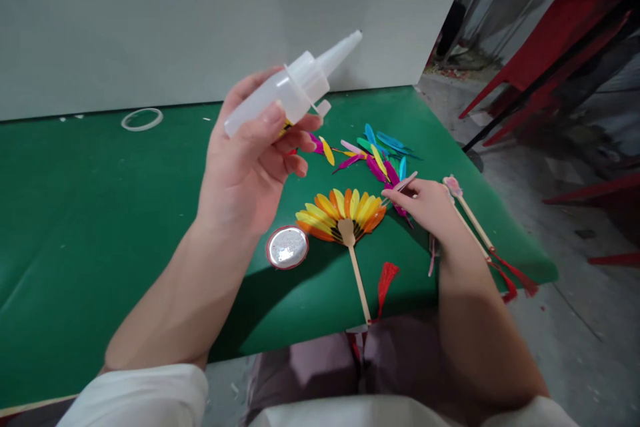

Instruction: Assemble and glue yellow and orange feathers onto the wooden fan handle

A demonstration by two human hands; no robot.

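My left hand [255, 173] is raised above the table, fingers wrapped round a translucent squeeze bottle [270, 103] with a long pointed nozzle tilted up to the right. A small cap hangs by the bottle's neck. Below, a fan [346, 223] of yellow and orange feathers lies flat, its wooden handle toward me and a red tassel [386, 283] at the handle's end. At the fan's right edge, my right hand [425, 207] is closed on pale pink tweezers [404, 183]. Their tips point left near the outer feathers; whether they touch is unclear.
Loose purple, blue, green and yellow feathers [377, 160] lie behind the fan. Left of it sits a round dish [287, 247] with a shiny top. Wooden sticks with red tassels [473, 220] rest at the right. A clear ring [142, 120] lies near the white panel [150, 27]. Red chairs [560, 40] stand beyond.
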